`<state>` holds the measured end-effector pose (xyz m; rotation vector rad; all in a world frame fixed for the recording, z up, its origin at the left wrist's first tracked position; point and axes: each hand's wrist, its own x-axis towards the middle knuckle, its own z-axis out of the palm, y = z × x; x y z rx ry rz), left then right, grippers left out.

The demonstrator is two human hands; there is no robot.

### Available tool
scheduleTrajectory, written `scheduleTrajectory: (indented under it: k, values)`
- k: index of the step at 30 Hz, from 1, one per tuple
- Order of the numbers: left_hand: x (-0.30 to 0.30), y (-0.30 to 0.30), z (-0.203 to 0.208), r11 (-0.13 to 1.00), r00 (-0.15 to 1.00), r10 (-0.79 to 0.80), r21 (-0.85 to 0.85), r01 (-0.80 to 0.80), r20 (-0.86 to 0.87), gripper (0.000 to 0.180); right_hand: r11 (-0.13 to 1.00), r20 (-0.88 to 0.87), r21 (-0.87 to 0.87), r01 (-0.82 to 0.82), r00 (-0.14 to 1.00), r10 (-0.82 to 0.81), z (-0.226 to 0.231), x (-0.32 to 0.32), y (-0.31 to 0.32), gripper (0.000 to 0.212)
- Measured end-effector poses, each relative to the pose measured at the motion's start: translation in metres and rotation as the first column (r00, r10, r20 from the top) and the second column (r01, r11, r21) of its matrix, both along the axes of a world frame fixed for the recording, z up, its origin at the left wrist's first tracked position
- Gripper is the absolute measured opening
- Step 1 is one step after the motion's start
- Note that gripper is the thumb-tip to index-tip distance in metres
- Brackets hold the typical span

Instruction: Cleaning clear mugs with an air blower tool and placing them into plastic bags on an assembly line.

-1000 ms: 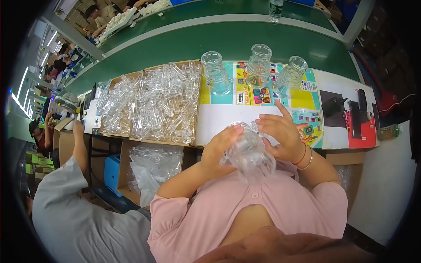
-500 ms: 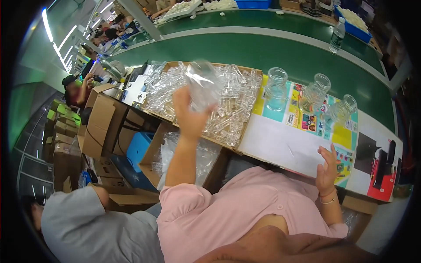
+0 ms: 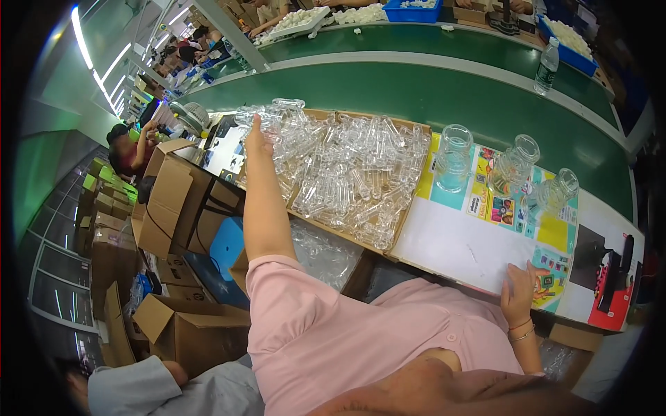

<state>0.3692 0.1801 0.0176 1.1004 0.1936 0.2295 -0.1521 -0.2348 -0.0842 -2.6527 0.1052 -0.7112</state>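
My left hand (image 3: 259, 141) reaches to the far left end of the pile of clear glass tubes (image 3: 361, 163). Its thumb lies against a clear glass piece (image 3: 245, 115) and the hand seems closed on it, though the other fingers are mostly hidden. The tubes lie jumbled in a shallow cardboard tray (image 3: 393, 247). On the right, my right hand (image 3: 519, 295) rests at the table's near edge, fingers apart and holding nothing. Beyond it stand three clear glass vessels with flared rims: one upright (image 3: 454, 159), two others (image 3: 512, 165) (image 3: 555, 191) that look tilted by the lens.
Colourful printed sheets (image 3: 485, 201) and a white sheet (image 3: 444, 232) cover the table. A black object (image 3: 614, 274) lies at the right end. Behind runs a green belt (image 3: 388, 90) with a water bottle (image 3: 547, 67). Open cartons (image 3: 166, 201) and a person in grey (image 3: 135, 392) are at left.
My left hand has moved away and left from over the tray's middle, where it held up a clear glass vessel. My right hand has lowered to the table edge.
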Motion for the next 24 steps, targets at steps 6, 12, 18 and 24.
scheduleTrajectory:
  k: [6,12,18,24]
  values:
    - [0.033,-0.005,-0.018,0.953,0.998,-0.06,0.298,0.053,0.014,0.053,0.999,0.014,-0.046,-0.014,1.0,0.015,-0.002,0.002,0.003,0.024]
    - [0.067,-0.009,-0.008,0.621,0.932,0.119,0.706,-0.339,0.343,0.048,0.994,-0.013,-0.111,-0.005,1.0,0.004,-0.001,0.003,0.005,0.02]
    - [0.101,0.034,-0.029,0.814,0.958,0.273,0.51,-0.279,0.089,0.034,0.991,-0.01,-0.136,-0.006,1.0,0.004,-0.003,0.004,0.002,0.017]
    - [0.095,0.035,-0.055,0.768,0.952,0.255,0.633,-0.095,-0.167,0.036,0.99,-0.026,-0.142,0.002,1.0,-0.005,-0.001,0.009,0.004,0.017]
